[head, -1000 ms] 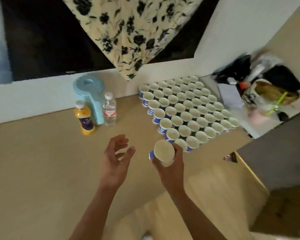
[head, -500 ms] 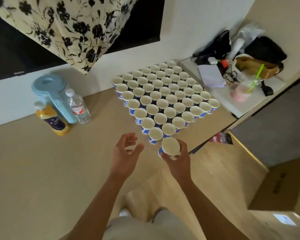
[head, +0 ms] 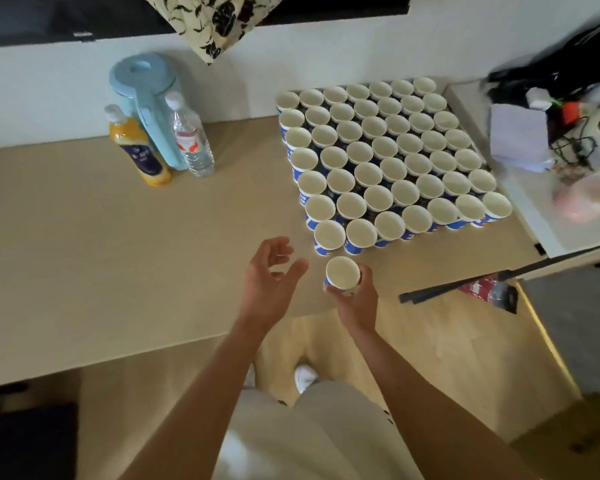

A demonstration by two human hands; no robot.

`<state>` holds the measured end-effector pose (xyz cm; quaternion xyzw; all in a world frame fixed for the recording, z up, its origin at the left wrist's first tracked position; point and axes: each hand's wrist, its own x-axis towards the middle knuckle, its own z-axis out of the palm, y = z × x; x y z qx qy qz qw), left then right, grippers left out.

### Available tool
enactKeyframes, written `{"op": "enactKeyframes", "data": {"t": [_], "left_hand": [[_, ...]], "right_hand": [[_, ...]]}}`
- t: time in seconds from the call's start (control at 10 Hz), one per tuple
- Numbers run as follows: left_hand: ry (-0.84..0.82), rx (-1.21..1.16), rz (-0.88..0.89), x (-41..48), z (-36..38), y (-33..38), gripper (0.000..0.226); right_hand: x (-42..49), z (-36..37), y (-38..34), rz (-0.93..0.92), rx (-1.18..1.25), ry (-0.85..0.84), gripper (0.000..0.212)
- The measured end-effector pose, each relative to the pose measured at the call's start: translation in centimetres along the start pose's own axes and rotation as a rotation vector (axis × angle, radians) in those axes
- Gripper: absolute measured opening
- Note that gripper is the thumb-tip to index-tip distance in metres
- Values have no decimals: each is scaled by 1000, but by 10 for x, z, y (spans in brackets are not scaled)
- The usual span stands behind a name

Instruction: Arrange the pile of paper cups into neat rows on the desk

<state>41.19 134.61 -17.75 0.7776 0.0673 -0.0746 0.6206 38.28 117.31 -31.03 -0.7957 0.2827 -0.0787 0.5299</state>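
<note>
Several rows of blue-and-white paper cups point(head: 385, 157) stand upright in a tight grid on the right half of the beige desk point(head: 84, 237). My right hand point(head: 355, 299) grips one more paper cup point(head: 342, 271) by its side, upright, just in front of the grid's near left corner and apart from the nearest cup point(head: 329, 235). My left hand point(head: 269, 282) hovers to the left of that cup with relaxed, slightly curled fingers and holds nothing.
A light blue jug point(head: 146, 102), an orange juice bottle point(head: 136, 148) and a water bottle point(head: 189, 135) stand at the back left by the wall. A white side surface point(head: 534, 216) with bags, cables and paper adjoins the desk on the right.
The view has swung down and right. My right hand has lowered the cup toward the desk at the grid's near left corner. The left hand keeps its pose beside it.
</note>
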Motion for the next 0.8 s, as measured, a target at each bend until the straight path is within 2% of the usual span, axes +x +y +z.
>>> {"op": "enactKeyframes", "data": {"t": [0.3, 0.5, 0.7, 0.8], "left_hand": [[86, 0, -8, -9, 6, 0, 49], [105, 26, -1, -10, 1, 2, 38], [111, 40, 1, -10, -4, -2, 37], [111, 44, 13, -7, -4, -3, 36]], "right_hand": [[19, 11, 0, -53, -23, -47, 61], [20, 14, 6, -54, -41, -48, 64], [21, 16, 11, -73, -71, -45, 64], [21, 15, 14, -61, -62, -39, 71]]}}
